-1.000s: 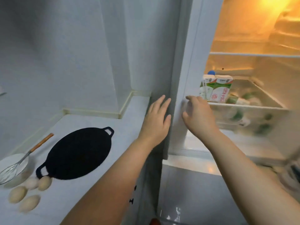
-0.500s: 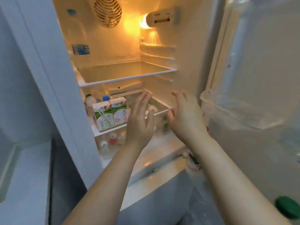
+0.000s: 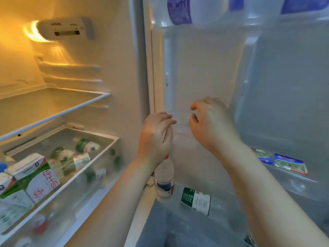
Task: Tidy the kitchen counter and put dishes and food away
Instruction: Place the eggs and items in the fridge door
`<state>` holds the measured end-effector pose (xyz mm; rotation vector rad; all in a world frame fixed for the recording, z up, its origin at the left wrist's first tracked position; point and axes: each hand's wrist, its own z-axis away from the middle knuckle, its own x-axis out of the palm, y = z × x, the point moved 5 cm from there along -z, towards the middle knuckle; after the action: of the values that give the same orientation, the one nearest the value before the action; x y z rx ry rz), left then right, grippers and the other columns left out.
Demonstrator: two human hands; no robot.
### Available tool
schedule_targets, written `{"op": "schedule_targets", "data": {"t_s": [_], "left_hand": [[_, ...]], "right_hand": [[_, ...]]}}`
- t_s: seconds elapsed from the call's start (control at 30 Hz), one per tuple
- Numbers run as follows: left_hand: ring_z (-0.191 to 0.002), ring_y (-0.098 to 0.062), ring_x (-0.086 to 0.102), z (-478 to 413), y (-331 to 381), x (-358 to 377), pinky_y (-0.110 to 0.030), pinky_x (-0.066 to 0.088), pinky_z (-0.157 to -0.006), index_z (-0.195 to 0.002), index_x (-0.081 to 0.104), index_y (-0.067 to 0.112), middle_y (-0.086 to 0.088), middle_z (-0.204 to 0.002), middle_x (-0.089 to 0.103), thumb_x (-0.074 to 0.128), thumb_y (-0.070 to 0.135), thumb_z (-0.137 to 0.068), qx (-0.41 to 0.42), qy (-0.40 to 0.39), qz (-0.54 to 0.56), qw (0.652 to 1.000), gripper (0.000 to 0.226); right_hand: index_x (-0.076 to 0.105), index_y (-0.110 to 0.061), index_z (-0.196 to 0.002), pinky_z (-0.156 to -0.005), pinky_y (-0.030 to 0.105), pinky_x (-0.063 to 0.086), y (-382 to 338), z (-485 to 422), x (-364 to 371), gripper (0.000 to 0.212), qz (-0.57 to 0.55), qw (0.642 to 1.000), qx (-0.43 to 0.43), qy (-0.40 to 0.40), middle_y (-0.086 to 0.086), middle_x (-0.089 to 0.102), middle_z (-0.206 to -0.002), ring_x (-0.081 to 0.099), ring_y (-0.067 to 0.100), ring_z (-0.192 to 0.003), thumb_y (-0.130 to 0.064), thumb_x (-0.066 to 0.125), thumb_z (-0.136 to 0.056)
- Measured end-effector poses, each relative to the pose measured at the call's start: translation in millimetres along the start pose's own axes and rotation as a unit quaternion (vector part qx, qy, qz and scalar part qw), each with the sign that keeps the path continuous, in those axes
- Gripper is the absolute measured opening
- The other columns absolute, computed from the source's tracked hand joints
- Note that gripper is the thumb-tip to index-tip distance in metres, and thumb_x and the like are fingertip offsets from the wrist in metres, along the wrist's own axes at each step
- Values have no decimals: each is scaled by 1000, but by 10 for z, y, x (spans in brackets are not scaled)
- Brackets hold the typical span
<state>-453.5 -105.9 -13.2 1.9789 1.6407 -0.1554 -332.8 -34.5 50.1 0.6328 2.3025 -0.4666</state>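
As I face the open white fridge, my left hand: raised near the hinge edge, fingers loosely curled, nothing in its grasp.
My right hand: just beside the left but apart from it, in front of the pale inner panel of the fridge door; fingers and thumb hooked loosely, holding nothing that I can see.
Green-and-white milk cartons: upright, side by side, at the front of the lower shelf, bottom left inside the fridge.
Small green-labelled bottles: lying on their sides behind the cartons, blurred through clear plastic.
White-rimmed glass shelf: above the cartons, lit yellow.
Glowing lamp: on the side wall, upper left.
Clear red-capped bottle with a blue label: upright low in the door, just below my left wrist.
Clear bottle with a green label: tilted, right of the red-capped one, between my forearms.
Flat green and blue packets: in a clear door bin beyond my right forearm.
Large blue-labelled bottles: in the top door rack, above both hands.
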Motion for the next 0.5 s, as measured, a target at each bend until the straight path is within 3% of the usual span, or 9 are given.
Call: {"op": "schedule_targets", "data": {"t_s": [0.07,0.17,0.3,0.43,0.5], "left_hand": [[-109,-25,56,-46,95,99,-34,41,-97,-92,72,3,-11,-104,68,47,6,-86,53,-4,15,998,26],[-108,-28,57,-137,264,192,-34,40,-96,-90,72,2,-13,-102,68,48,3,-83,95,-3,36,995,25],[-96,-23,57,-260,583,319,-29,46,-84,-90,71,1,-11,-93,68,47,1,-80,137,-51,107,983,26],[-85,-18,57,-350,810,481,-27,43,-73,-91,72,9,-6,-86,70,41,17,-81,156,-122,113,974,33],[-81,-12,52,-382,923,548,-22,40,-72,-91,73,9,-6,-85,70,46,14,-81,165,-136,135,967,29]], "right_hand": [[65,-8,-101,-82,39,44,164,41,-85,21,7,999,43,-10,9,64,-102,52,31,-103,-12,49,-88],[65,-11,-88,-70,36,45,320,124,-223,15,-17,995,93,-21,7,64,-88,55,28,-88,-13,50,-87],[63,-14,-82,-64,34,45,639,295,-465,14,64,982,175,-31,10,66,-83,58,34,-80,-18,51,-86],[66,-16,-83,-65,29,42,1047,501,-649,12,174,935,268,-152,12,67,-89,59,33,-81,-18,55,-83],[68,-16,-83,-64,27,41,1158,575,-704,10,193,918,294,-182,10,67,-87,57,30,-77,-22,60,-82]]}}
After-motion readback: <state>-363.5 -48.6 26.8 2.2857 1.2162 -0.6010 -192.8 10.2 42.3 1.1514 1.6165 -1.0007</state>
